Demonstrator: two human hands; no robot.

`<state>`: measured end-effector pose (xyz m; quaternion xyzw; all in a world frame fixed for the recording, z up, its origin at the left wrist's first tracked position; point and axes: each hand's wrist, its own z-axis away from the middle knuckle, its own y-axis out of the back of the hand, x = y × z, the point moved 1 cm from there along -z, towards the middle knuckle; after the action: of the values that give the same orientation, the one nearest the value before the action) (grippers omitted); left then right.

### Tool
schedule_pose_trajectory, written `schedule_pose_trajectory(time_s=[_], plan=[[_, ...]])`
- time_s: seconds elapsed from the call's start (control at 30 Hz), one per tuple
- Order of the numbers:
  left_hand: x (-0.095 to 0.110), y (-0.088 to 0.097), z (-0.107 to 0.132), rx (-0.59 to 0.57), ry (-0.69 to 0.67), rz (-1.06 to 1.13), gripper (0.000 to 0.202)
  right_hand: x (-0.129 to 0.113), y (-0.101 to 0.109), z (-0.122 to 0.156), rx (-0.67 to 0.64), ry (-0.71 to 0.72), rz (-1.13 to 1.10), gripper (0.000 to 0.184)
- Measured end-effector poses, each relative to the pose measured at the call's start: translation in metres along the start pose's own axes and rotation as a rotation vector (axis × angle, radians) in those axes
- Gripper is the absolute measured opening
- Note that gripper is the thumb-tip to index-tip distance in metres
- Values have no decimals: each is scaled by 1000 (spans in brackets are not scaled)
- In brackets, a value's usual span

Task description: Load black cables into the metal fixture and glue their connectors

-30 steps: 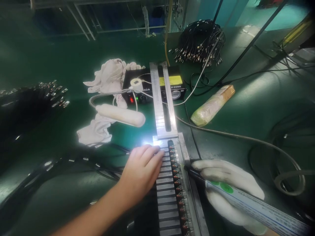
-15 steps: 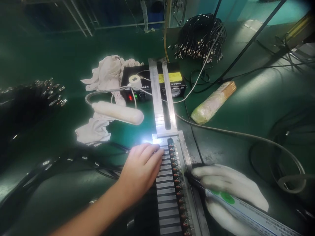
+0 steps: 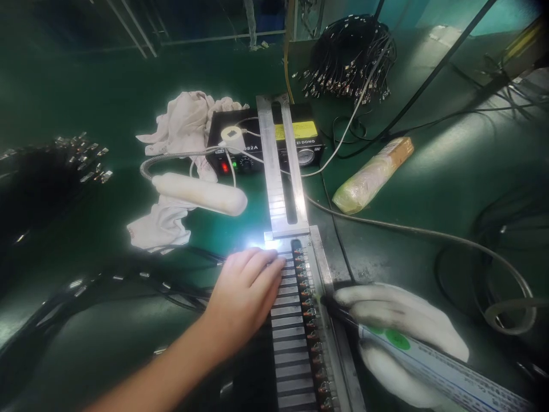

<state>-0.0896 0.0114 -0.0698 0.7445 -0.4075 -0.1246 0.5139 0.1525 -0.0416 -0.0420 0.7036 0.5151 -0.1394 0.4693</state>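
Note:
My bare left hand [image 3: 244,294] lies flat on the slotted metal fixture [image 3: 295,355], fingers stretched toward its bright far end. A row of small cable connectors [image 3: 309,320] runs down the fixture's groove. My right hand [image 3: 403,332], in a white glove, is closed round a pen-like dispensing tool [image 3: 429,366] with a green-dotted barrel. The tool's dark tip [image 3: 326,300] sits at the connector row.
A second metal rail [image 3: 281,166] leans over a black control box [image 3: 300,146]. A white gooseneck lamp [image 3: 199,193] and a rag [image 3: 189,123] lie at left. Cable bundles sit at the back [image 3: 349,60] and left [image 3: 51,171]. A wrapped package [image 3: 373,174] lies at right.
The tool tip in my right hand has shifted slightly down along the connector row. My left hand stays on the fixture. The view has tilted a little.

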Motion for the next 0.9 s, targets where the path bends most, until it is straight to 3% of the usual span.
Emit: schedule_pose_trajectory(time_s=[0.9], plan=[[-1,0,2,-13,10,31,23,-5,0,-4,42,17,30,19]])
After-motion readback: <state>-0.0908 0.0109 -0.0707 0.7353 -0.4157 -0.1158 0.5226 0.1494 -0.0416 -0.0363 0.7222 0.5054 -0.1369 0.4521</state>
